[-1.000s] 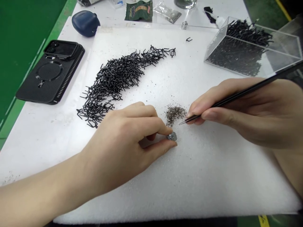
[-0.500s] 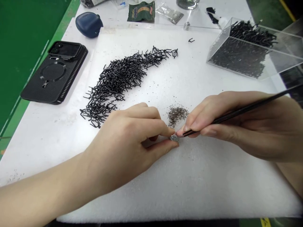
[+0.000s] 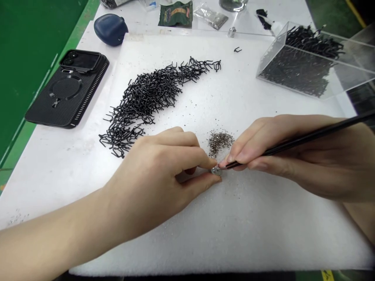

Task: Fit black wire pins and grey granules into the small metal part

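One small grey metal piece at the centre, pinched between thumb and forefinger of the left hand, both fingertips clamped on it, low over the white foam sheet, a little right of its middle. Met at its right edge by the tip of the black tweezers, touching or a hair short, impossible to tell. Gripped pen-fashion in the right hand, thumb and first fingers closed together around the shaft near the tip, long handle slanting up and off to the right. Too small to tell: any load between the tweezer points.

Just beyond the fingertips, a little pile of tiny glinting grains on the foam, stray specks scattered about it. Farther back and to the left, a long curved heap of black bent-wire clips. Well apart from it, near the far edge, a single loose clip. At the far right, a clear plastic box, tilted, part-filled with more black clips.

Off the foam on the white table: to the left, a phone in a black case, face down. Behind it, a dark blue pouch. Along the far edge, a green packet, a clear bag and a small silver cylinder.
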Demonstrator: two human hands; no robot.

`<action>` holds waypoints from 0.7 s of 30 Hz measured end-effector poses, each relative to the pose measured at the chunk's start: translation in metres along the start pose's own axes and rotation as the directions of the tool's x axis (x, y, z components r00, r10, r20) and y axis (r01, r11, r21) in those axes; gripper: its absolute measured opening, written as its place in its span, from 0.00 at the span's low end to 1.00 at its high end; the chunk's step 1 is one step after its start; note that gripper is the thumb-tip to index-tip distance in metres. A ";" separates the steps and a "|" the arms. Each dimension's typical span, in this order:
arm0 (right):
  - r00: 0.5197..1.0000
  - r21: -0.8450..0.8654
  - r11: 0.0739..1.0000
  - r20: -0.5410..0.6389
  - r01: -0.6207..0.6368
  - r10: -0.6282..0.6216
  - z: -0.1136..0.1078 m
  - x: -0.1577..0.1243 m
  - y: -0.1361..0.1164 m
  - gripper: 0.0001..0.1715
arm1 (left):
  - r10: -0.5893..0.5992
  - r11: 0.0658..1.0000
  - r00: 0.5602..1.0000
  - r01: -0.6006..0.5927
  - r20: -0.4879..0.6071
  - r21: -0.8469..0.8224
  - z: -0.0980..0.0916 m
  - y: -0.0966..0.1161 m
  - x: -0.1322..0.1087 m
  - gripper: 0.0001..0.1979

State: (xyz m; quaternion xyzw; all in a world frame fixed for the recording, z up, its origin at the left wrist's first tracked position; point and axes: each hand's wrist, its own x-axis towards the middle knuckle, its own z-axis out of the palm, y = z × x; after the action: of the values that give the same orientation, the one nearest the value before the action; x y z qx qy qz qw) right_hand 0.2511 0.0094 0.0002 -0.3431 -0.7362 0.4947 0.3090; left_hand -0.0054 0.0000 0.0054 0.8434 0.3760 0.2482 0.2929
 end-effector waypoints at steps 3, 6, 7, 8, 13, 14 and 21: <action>1.000 0.000 1.000 0.007 0.023 -0.023 0.000 0.000 0.000 0.12 | 0.008 1.000 1.000 -0.008 0.000 0.007 0.000 0.000 -0.001 0.01; 0.999 0.000 0.999 0.012 0.053 -0.053 0.000 0.000 0.002 0.11 | 0.016 1.000 1.000 -0.016 -0.006 0.006 0.001 0.001 0.000 0.01; 0.998 -0.005 0.998 0.010 0.056 -0.056 0.000 0.000 0.003 0.11 | 0.017 1.000 1.000 -0.017 -0.008 0.005 0.001 0.000 0.000 0.01; 0.998 -0.012 0.998 0.007 0.057 -0.057 -0.001 0.000 0.003 0.11 | 0.015 1.000 1.000 -0.015 -0.010 0.006 0.001 0.000 0.001 0.01; 0.998 -0.032 0.997 0.009 0.065 -0.064 0.000 -0.001 0.002 0.11 | 0.007 1.000 1.000 -0.007 -0.004 0.006 0.001 -0.003 0.002 0.01; 0.998 -0.033 0.997 0.014 0.068 -0.067 0.001 -0.001 0.002 0.11 | 0.009 1.000 1.000 -0.009 -0.006 0.005 0.002 -0.003 0.002 0.01; 0.924 -0.044 0.989 -0.354 0.139 -0.146 -0.002 0.005 0.003 0.04 | 0.019 1.000 1.000 -0.018 -0.020 0.025 0.002 -0.001 0.000 0.02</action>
State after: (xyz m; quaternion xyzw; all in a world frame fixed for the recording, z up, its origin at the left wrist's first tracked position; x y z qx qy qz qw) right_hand 0.2504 0.0151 -0.0013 -0.3754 -0.6956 0.3938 0.4691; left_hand -0.0051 0.0001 0.0034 0.8477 0.3742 0.2548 0.2764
